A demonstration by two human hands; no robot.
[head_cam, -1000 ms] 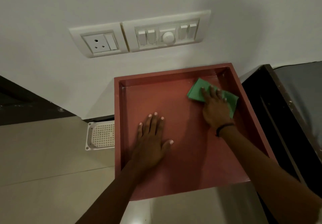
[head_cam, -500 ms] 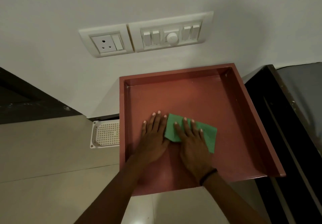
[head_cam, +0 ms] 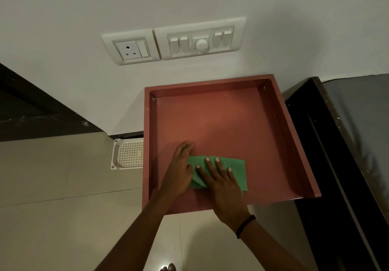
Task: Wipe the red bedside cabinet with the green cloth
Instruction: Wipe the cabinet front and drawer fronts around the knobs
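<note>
The red bedside cabinet (head_cam: pixel 227 123) has a tray-like top with a raised rim and stands against the white wall. The folded green cloth (head_cam: pixel 237 169) lies flat on its near left part. My right hand (head_cam: pixel 219 178) presses on the cloth with straight, spread fingers. My left hand (head_cam: pixel 179 169) lies beside it on the cabinet top, fingers together, its inner edge touching or overlapping the cloth's left end.
A white socket and switch panel (head_cam: pixel 174 41) is on the wall above. A white perforated plastic item (head_cam: pixel 128 153) lies on the tiled floor left of the cabinet. A dark bed frame (head_cam: pixel 336 165) with a grey mattress stands right of it.
My right hand slid the cloth from the far right corner to the near left, beside my left hand. The left hand drew its fingers together against the cloth's edge.
</note>
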